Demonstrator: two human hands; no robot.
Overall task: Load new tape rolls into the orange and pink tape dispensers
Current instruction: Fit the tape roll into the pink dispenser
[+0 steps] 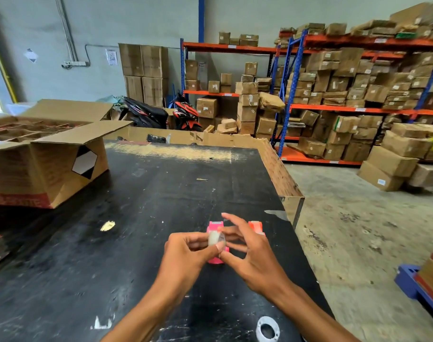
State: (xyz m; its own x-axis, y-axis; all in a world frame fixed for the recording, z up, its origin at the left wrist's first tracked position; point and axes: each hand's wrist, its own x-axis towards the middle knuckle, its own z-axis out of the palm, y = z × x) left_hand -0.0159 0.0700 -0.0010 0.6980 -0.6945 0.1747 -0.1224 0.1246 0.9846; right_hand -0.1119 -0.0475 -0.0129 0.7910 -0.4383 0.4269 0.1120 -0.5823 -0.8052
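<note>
The scene is evenly and fairly brightly lit, with the strongest light seeming to come from a washed-out opening at the far left edge, behind the open cardboard box (45, 154). The black tabletop (141, 218) shows dull sheen and soft shadows beyond that box. Wide-angle bending and blur smear the shelving (358, 109) far right of it.
</note>
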